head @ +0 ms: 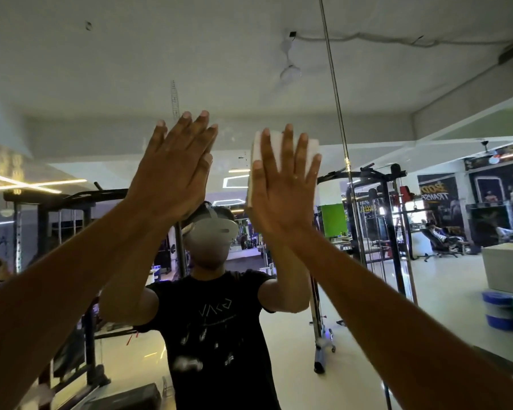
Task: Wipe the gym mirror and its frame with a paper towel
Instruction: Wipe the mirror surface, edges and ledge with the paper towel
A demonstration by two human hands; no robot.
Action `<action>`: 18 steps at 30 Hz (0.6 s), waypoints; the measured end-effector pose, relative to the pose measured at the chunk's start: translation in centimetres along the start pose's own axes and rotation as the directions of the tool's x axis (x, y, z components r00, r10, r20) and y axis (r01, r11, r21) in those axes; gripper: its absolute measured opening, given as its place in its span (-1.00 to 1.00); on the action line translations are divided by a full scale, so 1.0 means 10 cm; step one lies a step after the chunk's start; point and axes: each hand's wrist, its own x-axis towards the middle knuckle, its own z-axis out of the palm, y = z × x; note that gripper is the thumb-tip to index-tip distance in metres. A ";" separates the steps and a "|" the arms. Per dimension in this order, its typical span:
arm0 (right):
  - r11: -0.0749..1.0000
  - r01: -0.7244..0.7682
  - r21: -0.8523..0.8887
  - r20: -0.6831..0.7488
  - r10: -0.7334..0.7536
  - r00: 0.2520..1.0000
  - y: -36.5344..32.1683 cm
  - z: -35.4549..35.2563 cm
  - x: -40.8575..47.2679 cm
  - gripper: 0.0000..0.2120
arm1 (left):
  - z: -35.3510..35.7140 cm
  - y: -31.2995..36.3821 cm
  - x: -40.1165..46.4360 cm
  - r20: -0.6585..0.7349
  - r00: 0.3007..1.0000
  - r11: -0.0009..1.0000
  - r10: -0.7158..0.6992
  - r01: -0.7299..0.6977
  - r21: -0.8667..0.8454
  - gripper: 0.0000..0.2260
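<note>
We press our right hand (282,184) flat on the towel (279,149) against the mirror (101,69). Our left hand (172,170) lies flat and open on the glass.

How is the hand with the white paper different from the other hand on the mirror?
The right hand presses a folded white paper towel against the large wall mirror; the left hand lies bare on the glass. The left hand reaches slightly higher. Both are flat, fingers straight and pointing up.
</note>
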 end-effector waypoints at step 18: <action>0.979 0.198 -0.041 0.013 -0.197 0.980 0.16 0.04 -0.32 -0.42 | -0.47 0.11 -0.12 0.079 0.996 0.999 0.027 -0.024 -0.038 -0.50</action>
